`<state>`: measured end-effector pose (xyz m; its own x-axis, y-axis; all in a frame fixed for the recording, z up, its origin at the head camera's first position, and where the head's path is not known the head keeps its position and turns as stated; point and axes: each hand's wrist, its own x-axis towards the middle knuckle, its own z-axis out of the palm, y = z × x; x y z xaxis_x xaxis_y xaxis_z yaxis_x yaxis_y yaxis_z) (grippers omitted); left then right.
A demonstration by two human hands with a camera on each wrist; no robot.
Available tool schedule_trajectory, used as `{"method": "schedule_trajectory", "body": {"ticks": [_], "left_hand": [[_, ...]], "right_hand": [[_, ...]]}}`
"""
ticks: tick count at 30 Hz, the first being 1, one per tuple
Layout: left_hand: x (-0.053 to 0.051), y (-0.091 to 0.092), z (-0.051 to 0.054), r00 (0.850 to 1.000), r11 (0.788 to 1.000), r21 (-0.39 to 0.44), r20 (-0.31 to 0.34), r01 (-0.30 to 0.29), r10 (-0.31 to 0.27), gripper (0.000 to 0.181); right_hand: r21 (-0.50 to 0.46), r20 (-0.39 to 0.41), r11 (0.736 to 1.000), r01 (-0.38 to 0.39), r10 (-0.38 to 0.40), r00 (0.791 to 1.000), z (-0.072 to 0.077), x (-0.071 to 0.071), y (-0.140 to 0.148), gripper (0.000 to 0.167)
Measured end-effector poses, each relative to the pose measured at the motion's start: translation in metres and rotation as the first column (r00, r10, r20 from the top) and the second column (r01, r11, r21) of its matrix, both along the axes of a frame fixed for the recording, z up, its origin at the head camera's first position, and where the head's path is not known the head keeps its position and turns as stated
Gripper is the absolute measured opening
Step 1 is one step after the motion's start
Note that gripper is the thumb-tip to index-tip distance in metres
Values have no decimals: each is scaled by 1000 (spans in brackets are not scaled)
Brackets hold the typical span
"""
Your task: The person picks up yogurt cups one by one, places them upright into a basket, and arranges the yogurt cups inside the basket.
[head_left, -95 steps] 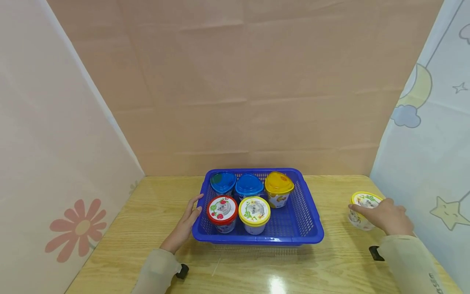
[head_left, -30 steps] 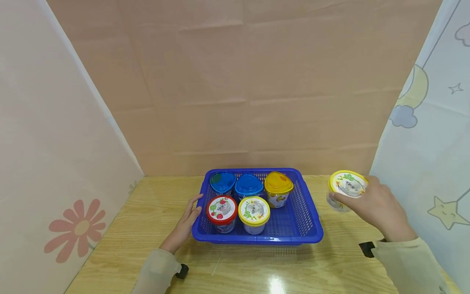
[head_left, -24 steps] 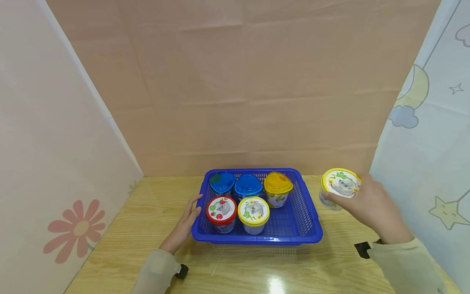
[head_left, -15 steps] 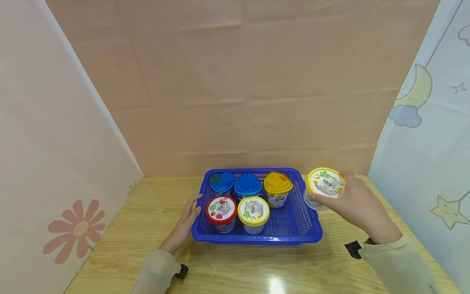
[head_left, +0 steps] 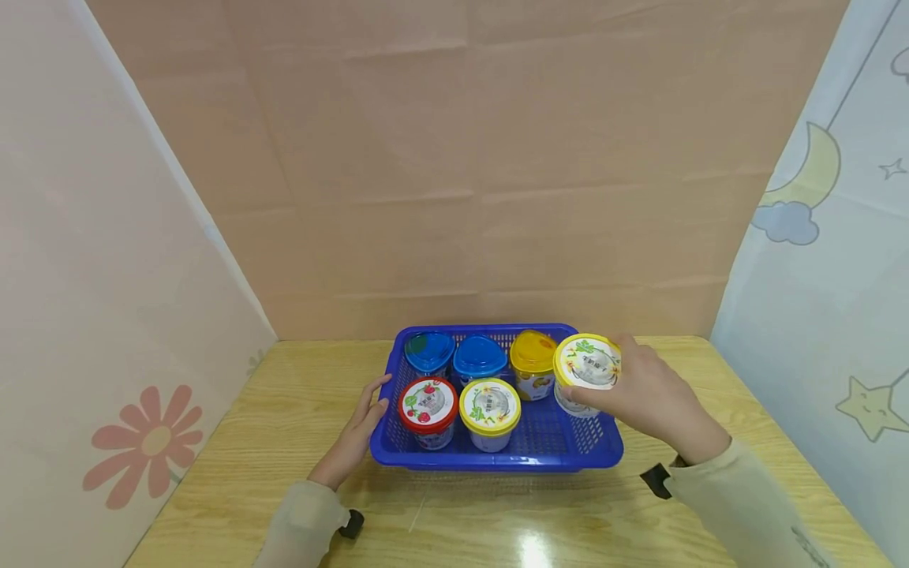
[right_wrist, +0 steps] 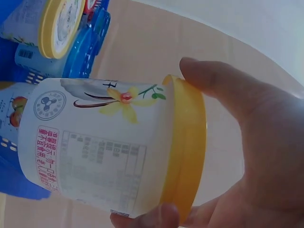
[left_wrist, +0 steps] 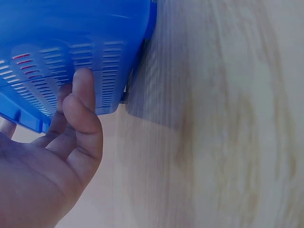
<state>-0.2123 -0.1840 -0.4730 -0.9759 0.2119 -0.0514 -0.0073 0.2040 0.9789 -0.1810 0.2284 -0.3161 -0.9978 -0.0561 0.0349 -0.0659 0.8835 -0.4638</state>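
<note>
My right hand (head_left: 653, 394) pinches a cup with a yellow lid (head_left: 588, 363) from its right side, thumb and fingers at the lid edge. In the right wrist view that white cup (right_wrist: 104, 147) shows a vanilla flower and printed text. It hangs over the right part of a blue plastic basket (head_left: 561, 461). My left hand (head_left: 355, 434) holds the basket's left rim; the left wrist view shows bent fingers (left_wrist: 85, 118) under the rim, by the slotted wall. Inside stand a red-lidded cup (head_left: 429, 404), another yellow-lidded cup (head_left: 490, 406), two blue-lidded cups (head_left: 480, 359) and a yellow heart-shaped-lid cup (head_left: 533, 355).
The basket stands on a wooden table (head_left: 327, 379). A brown backdrop (head_left: 454, 173) rises behind it, with a flower-printed sheet (head_left: 156, 237) at the left and a moon-and-star sheet (head_left: 824, 315) at the right.
My right hand has lifted the yellow-lidded cup from the table at the right and carried it leftward over the basket's right side. My left hand has stayed at the left rim.
</note>
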Motion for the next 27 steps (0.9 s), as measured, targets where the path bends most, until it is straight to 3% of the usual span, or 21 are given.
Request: {"method": "schedule_trajectory", "body": {"ticks": [17, 27], "left_hand": [[-2, 0, -2, 1000, 1000, -1, 13, -11, 11, 46], [-4, -2, -4, 1000, 1000, 5, 17, -12, 12, 44]], "right_hand": [[-7, 126, 994, -105, 105, 986, -24, -21, -20, 111], [53, 158, 990, -128, 118, 980, -40, -26, -27, 117]]}}
